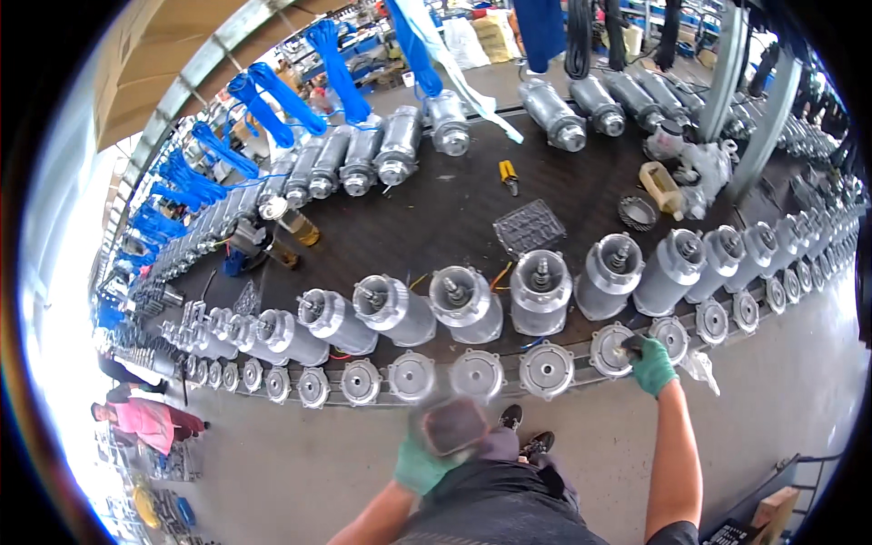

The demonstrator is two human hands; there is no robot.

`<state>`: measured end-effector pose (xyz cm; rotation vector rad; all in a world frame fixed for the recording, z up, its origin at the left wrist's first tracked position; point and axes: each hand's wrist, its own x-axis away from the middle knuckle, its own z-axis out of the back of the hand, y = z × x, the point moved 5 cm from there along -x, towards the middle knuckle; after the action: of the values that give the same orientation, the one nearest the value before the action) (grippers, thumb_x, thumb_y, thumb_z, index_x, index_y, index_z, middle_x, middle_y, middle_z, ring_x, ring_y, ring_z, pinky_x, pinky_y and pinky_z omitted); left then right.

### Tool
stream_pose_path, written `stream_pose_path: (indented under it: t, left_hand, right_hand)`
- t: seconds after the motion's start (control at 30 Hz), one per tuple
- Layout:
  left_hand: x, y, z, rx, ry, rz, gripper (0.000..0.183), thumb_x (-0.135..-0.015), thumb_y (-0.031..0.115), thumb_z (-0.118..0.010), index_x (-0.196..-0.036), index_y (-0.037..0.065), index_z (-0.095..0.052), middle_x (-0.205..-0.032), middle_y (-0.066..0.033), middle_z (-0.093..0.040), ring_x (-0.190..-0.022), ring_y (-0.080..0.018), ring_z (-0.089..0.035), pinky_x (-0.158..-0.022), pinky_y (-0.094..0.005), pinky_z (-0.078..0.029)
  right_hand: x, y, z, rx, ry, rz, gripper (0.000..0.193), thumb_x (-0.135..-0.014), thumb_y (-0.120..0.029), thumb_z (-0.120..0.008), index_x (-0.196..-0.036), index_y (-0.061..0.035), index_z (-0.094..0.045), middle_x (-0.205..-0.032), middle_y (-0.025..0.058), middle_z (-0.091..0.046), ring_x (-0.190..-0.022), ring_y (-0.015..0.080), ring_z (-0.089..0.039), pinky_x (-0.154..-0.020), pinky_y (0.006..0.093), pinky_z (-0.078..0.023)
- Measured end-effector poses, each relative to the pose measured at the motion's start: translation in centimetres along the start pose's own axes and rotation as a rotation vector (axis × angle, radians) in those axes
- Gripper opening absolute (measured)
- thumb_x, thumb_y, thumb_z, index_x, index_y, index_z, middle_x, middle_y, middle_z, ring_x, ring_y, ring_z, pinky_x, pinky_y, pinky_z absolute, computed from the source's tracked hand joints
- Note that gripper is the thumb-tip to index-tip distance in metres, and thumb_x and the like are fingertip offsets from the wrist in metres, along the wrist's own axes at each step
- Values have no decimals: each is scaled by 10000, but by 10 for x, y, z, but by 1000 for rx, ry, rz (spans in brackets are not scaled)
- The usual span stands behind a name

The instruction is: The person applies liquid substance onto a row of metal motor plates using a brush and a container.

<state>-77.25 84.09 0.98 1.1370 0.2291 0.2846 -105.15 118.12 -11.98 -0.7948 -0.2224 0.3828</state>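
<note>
My left hand (pixel 423 465), in a green glove, is closed on a dark reddish-brown box-shaped container (pixel 451 425), smeared by motion. It hangs in front of the bench edge. My right hand (pixel 654 368), gloved too, is closed at the right on a small dark thing, mostly hidden by the fingers. That thing is at the right side of a round metal end cover (pixel 607 351); whether it touches cannot be told. Another end cover (pixel 670 338) lies just behind the hand. Behind the row of covers stand silver motor housings (pixel 541 300) with shafts pointing up.
On the dark bench (pixel 427 213) lie a yellow-handled screwdriver (pixel 509 176), a clear tray (pixel 530 227) and a round dish (pixel 638 213). A plastic jug (pixel 660 189) stands by metal posts. Finished-looking motors (pixel 397 145) with blue cables (pixel 338 73) line the back. A person in pink (pixel 150 421) is far left.
</note>
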Motion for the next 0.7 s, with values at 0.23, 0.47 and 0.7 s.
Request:
stream_pose_path:
  t: [0.23,0.47,0.7]
  left_hand:
    - [-45,-12,-17,162,-87,-55,914,-709,53,-856,-1436,172,-315,-1238,-115,-628,-1115,-248,-648,-935,-382,-554]
    - [-74,-1,-41,286,-337,44,919,-715,43,-838,-1444,205,-304,-1286,-118,-600,-1167,-242,-621,-928,-378,-557]
    - [-95,20,-67,-44,-318,-8,784,-732,303,-833,-1365,42,-452,-1335,-129,-535,-1195,-303,-569,-998,-417,-483]
  right_hand:
    - [0,-30,31,-102,48,-87,225,-861,40,-641,-1075,-25,-666,-940,118,-680,-766,196,-654,-691,312,-524]
    - [57,3,72,-542,382,-414,185,-964,-73,-584,-1138,-8,-585,-860,79,-651,-573,131,-608,-500,272,-522]
    - [84,36,112,-381,643,-525,142,-941,-80,-560,-996,20,-644,-786,65,-656,-607,134,-599,-539,309,-480]
